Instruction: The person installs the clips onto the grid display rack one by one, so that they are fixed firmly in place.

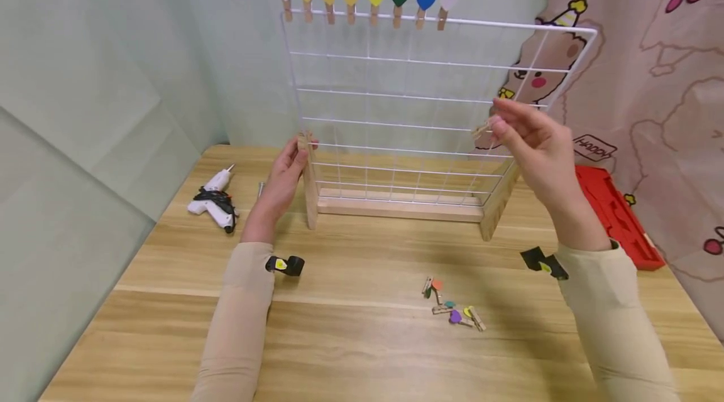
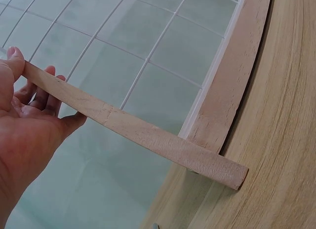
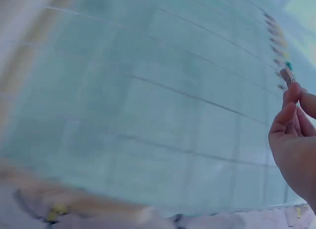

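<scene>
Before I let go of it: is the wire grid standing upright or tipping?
Upright. The grid stands on its wooden base on the table, and the left hand holds its left post.

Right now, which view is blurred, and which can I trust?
Right wrist view: smeared by motion, the grid soft, only the right hand readable. Left wrist view: sharp on the wooden leg. Head view: clear, edges bowed by the wide lens.

Even, soft light is being cast throughout; faint shadows are being thrown beneath the clips (image 1: 452, 308). Edges are being bent by wide-angle distortion. The right wrist view is being smeared by blur.
</scene>
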Available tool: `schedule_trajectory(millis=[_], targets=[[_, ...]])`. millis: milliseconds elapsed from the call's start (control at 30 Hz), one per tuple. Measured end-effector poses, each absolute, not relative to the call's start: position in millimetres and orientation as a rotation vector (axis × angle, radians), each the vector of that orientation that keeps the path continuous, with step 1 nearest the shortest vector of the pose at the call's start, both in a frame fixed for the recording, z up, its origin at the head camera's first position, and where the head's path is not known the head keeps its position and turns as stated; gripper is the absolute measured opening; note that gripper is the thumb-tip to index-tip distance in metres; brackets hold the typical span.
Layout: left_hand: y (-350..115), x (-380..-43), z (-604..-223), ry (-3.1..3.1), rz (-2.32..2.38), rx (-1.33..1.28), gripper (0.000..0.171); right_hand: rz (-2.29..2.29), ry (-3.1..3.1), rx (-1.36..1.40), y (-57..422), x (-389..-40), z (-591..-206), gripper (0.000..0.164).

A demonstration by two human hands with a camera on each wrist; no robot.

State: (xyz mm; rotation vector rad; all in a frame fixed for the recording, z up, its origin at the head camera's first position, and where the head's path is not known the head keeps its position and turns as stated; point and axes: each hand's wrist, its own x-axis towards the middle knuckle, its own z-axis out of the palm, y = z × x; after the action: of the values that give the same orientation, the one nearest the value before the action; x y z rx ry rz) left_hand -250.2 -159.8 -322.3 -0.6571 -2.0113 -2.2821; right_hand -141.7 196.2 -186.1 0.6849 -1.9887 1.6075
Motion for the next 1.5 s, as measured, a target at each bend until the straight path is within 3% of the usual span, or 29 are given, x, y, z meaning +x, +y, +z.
schedule_trajectory(millis=[267, 567, 1000, 1500], targets=[[-159.7, -248.6, -322.4, -1.999, -2.288, -0.653, 0.054, 1.742, -1.729, 0.635, 177.1, -164.9, -122.8, 0.02], [-157.2, -249.2, -322.9, -1.984, -2.304, -0.67, 0.05, 1.172, -2.091, 0.459, 170.7, -182.2, -79.0, 0.024], [-157.5, -250.3, -322.7, -2.013, -2.265, -0.683, 0.051, 0.905, -2.366, 0.406, 168.3, -190.6, -55.5, 0.025], [-159.9, -249.6, -322.9, -2.001, -2.287, -0.656, 0.052, 0.956, -2.511, 0.391, 162.2, -190.9, -53.8, 0.033]])
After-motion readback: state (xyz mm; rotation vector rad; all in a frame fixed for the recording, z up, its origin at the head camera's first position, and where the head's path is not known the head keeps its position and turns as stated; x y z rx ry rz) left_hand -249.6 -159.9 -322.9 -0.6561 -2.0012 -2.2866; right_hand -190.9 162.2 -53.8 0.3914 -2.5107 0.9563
